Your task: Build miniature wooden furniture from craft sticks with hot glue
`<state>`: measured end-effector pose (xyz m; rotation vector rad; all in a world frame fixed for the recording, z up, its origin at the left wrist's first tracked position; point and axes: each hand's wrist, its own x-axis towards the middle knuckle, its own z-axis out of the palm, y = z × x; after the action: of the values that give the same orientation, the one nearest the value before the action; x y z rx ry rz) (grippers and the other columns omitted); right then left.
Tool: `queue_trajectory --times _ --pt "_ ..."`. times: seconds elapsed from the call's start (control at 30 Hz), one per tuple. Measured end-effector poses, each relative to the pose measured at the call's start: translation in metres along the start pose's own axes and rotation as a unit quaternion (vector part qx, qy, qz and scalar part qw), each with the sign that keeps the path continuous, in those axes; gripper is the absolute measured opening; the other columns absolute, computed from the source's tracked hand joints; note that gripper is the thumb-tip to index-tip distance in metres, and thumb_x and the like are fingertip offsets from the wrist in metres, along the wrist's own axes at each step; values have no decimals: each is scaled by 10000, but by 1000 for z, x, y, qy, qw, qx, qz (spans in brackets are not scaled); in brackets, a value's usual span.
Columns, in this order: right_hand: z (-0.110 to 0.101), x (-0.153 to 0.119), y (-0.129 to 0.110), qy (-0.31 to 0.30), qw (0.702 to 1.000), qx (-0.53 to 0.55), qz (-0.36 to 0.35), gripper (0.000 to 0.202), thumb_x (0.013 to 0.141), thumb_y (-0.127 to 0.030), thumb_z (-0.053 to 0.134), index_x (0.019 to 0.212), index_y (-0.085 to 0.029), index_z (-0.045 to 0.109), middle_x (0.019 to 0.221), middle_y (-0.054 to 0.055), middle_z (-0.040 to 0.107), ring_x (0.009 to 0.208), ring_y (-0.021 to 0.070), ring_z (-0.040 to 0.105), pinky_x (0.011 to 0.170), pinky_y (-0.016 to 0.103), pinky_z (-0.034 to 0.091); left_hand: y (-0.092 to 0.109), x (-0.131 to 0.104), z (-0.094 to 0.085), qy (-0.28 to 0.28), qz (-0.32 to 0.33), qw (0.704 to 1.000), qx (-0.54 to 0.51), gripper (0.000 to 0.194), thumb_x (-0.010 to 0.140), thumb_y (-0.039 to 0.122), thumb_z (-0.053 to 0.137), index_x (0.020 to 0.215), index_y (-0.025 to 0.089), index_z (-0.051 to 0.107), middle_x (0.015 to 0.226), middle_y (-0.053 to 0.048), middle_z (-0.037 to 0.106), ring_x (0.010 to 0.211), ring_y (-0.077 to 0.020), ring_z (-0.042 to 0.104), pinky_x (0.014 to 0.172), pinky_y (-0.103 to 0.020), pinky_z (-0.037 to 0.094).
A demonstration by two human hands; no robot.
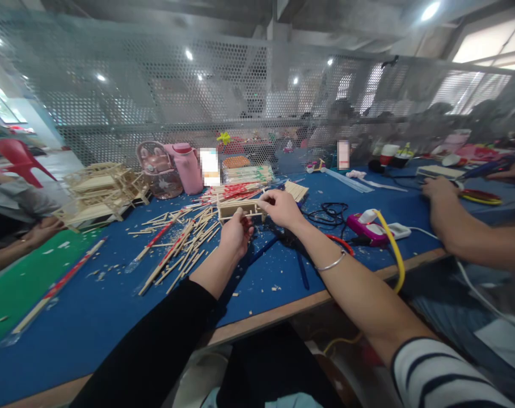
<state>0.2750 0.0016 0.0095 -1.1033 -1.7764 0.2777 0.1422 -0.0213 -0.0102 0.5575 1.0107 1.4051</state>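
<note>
Between my hands, above the blue tabletop, is a small wooden stick frame point(227, 212), box-like with thin rails. My left hand point(235, 233) grips its lower front edge, with fingers curled under. At the frame's right end, my right hand point(283, 209) pinches a corner between thumb and fingers; whether a loose piece is in that pinch is too small to tell. Loose wooden sticks point(189, 249) lie in a heap just left of my left hand. Blue-handled pliers point(264, 250) lie below my hands, partly hidden by my right wrist.
A larger stick model point(108, 190) stands left, near another person's hands point(42, 231). A pink bottle point(188, 170) and a clear jug point(161, 175) stand behind the sticks. To the right are a purple power strip point(368, 228), a yellow cable point(393, 249) and a co-worker's arm point(465, 226).
</note>
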Motion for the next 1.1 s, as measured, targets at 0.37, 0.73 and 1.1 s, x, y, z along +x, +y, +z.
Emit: queue_trajectory --times 0.37,0.73,1.1 --pt "-3 -3 0 -16 997 -46 -56 86 724 -166 607 717 -154 691 705 8 603 631 108 512 630 231 398 -1 4 -7 -30 5 999 45 219 812 334 571 774 132 648 694 -22 595 584 -87 518 519 -212 403" --pt "2 -4 1 -29 991 -110 -76 120 770 -220 597 799 -189 710 785 24 597 720 141 539 703 260 411 -1 3 -7 -34 0 998 45 203 801 333 575 773 143 641 688 -22 591 583 -95 508 524 -227 384" --pt "1 -5 1 -40 983 -151 -100 119 791 -225 589 803 -193 703 786 25 590 739 145 528 679 253 379 -1 3 -7 -29 3 999 45 198 801 329 577 769 147 649 684 -14 589 572 -93 506 516 -227 384"
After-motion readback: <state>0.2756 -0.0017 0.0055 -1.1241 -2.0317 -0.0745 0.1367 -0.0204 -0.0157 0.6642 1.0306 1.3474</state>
